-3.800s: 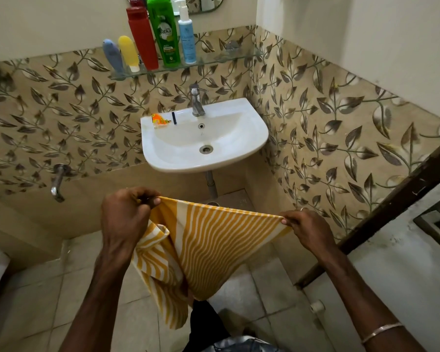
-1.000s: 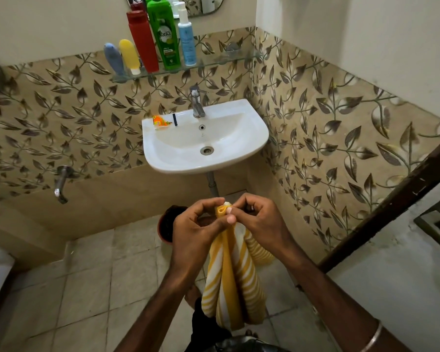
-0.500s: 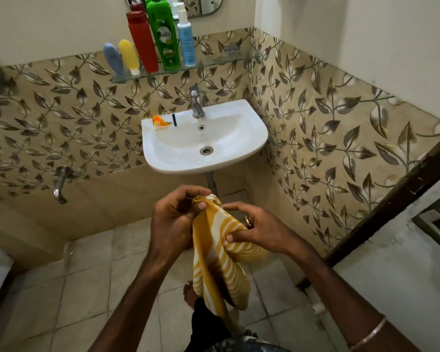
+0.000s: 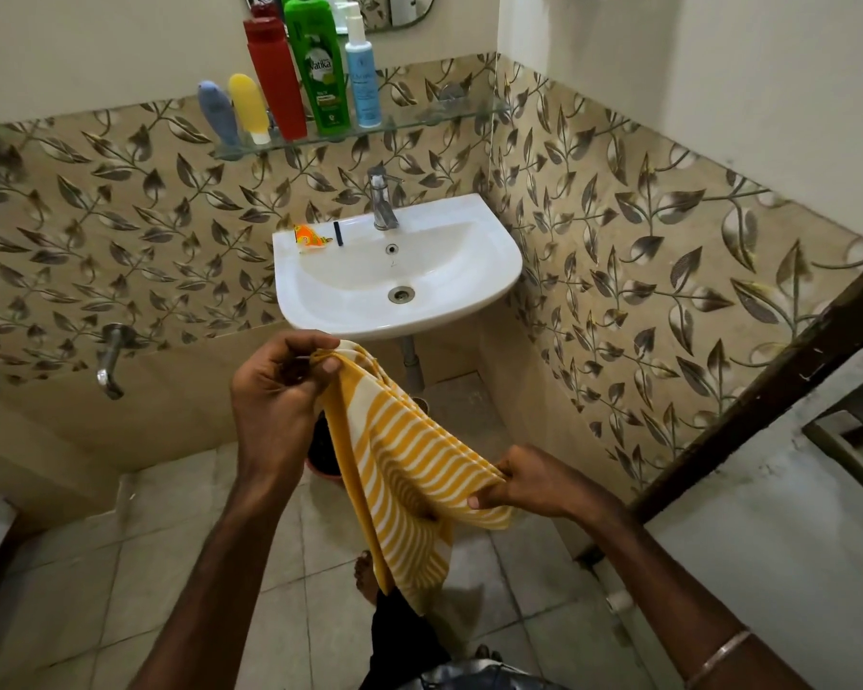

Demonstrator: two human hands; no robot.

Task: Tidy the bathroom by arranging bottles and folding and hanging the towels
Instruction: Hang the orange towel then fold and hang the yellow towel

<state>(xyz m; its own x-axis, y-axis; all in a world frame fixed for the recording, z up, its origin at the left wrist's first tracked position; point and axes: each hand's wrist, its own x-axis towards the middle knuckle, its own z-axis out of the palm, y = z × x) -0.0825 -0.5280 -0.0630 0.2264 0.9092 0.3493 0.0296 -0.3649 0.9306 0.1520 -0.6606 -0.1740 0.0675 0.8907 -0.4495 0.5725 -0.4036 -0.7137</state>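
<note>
My left hand (image 4: 275, 400) pinches towel (image 4: 409, 470) top corner, fingers curled. My right hand (image 4: 534, 483) pinches lower edge. Towel slants between, below sink (image 4: 499, 271).

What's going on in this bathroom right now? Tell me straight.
A person is folding a yellow striped towel in front of the sink. The left hand pinches its upper end, the right hand grips the folded edges lower down. It is not hung yet. Five bottles stand in a row on the glass shelf.
</note>
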